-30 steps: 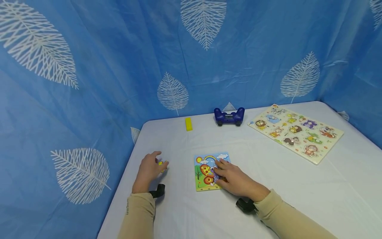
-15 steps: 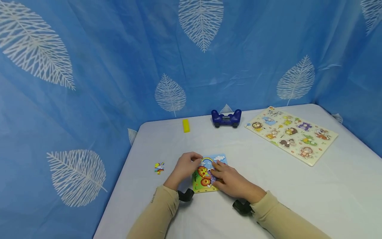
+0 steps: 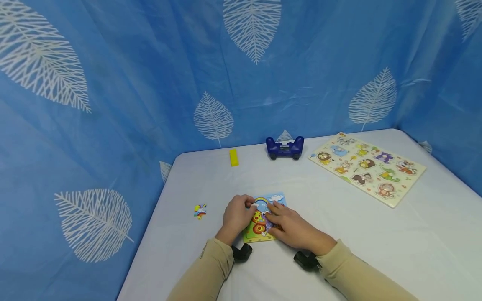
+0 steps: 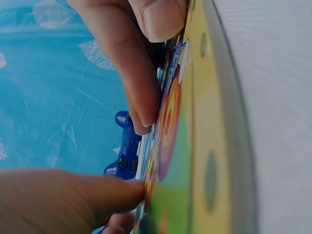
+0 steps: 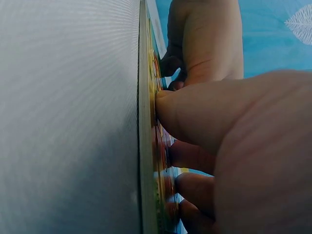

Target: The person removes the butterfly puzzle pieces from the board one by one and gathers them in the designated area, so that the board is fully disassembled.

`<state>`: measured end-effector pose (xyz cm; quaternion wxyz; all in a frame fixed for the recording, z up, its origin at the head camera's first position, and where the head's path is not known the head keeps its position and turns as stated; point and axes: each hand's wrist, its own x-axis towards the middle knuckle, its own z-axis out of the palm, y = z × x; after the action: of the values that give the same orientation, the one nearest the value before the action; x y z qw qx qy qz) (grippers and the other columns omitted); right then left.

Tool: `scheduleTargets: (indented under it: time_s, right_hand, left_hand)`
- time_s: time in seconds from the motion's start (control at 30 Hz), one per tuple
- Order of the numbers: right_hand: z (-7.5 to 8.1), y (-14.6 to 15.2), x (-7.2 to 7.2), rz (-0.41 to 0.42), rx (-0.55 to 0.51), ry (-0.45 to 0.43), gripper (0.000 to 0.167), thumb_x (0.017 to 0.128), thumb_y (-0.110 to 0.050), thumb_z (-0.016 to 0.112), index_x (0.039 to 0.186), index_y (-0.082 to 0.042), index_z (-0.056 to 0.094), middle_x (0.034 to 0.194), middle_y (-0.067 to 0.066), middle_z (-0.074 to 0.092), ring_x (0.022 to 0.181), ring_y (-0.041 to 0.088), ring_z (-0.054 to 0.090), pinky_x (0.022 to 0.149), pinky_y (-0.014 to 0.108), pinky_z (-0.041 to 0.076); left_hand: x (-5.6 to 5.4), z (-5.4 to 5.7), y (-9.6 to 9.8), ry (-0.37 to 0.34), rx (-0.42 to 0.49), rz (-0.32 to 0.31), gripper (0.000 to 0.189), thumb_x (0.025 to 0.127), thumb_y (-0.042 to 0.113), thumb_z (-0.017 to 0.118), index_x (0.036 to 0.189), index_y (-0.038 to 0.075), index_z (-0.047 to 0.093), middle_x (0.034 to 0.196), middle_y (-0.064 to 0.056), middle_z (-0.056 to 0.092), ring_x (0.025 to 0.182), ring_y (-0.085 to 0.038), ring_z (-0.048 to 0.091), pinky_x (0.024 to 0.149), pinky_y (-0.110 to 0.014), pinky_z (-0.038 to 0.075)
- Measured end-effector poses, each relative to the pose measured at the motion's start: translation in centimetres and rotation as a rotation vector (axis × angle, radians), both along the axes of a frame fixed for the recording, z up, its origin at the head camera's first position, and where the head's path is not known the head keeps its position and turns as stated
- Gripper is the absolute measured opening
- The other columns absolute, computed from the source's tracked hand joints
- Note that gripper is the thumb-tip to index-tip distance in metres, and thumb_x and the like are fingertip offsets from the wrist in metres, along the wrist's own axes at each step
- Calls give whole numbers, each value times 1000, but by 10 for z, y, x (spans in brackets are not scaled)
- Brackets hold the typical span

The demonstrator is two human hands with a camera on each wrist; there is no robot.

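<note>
A square jigsaw puzzle (image 3: 260,234) with a cartoon butterfly, a rainbow and clouds lies flat on the white tabletop. My left hand (image 3: 237,214) covers its left side, thumb and curled fingers pinching at a piece near the upper left corner; the piece itself is hidden. In the left wrist view, the thumb tip meets the picture surface. My right hand (image 3: 291,225) rests over the right half with its fingers spread, fingertips pressing on the picture. One loose puzzle piece (image 3: 200,210), yellow, blue and red, lies on the table to the left.
At the back stand a yellow block (image 3: 234,157) and a dark blue game controller (image 3: 285,148). A larger animal puzzle board (image 3: 367,169) lies at the back right. Behind the table (image 3: 339,234) hangs a blue curtain (image 3: 158,104) with white leaf prints.
My left hand has moved right, from the loose piece to the puzzle's upper left corner, leaving that piece on the table. My right hand has stayed on the puzzle.
</note>
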<state>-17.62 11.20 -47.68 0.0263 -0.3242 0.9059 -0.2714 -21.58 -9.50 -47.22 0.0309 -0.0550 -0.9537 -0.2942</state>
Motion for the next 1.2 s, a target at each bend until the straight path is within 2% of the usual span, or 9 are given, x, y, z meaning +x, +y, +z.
scheduleTargets:
  time_s: [0.13, 0.3, 0.73, 1.2]
  right_hand:
    - [2, 0, 3, -10, 27, 65, 49, 100, -26, 68, 139, 2, 61, 155, 27, 45, 146, 48, 38, 113, 61, 38]
    - [5, 3, 9, -37, 60, 139, 46, 98, -26, 72, 131, 5, 67, 146, 31, 53, 139, 51, 47, 107, 57, 46]
    - [6, -1, 9, -42, 87, 147, 45, 97, -26, 72, 130, 4, 68, 146, 30, 54, 139, 50, 48, 106, 57, 47]
    - [6, -2, 9, -51, 98, 159, 45, 97, -27, 73, 129, 4, 69, 145, 30, 54, 138, 49, 49, 105, 57, 47]
  left_hand:
    - [-1, -3, -2, 37, -10, 3, 13, 93, 24, 77, 104, 17, 77, 91, 3, 64, 79, -11, 57, 69, -32, 48]
    - [-2, -6, -1, 33, -23, 11, 12, 94, 30, 77, 102, 21, 78, 88, 7, 62, 75, -8, 54, 66, -28, 44]
    - [-3, -2, -1, -1, -21, 54, 11, 94, 32, 77, 98, 21, 77, 86, 9, 63, 73, -7, 54, 66, -28, 44]
    - [-3, -3, -2, -12, -51, 44, 13, 98, 33, 72, 102, 21, 73, 91, 7, 60, 74, -7, 54, 66, -29, 45]
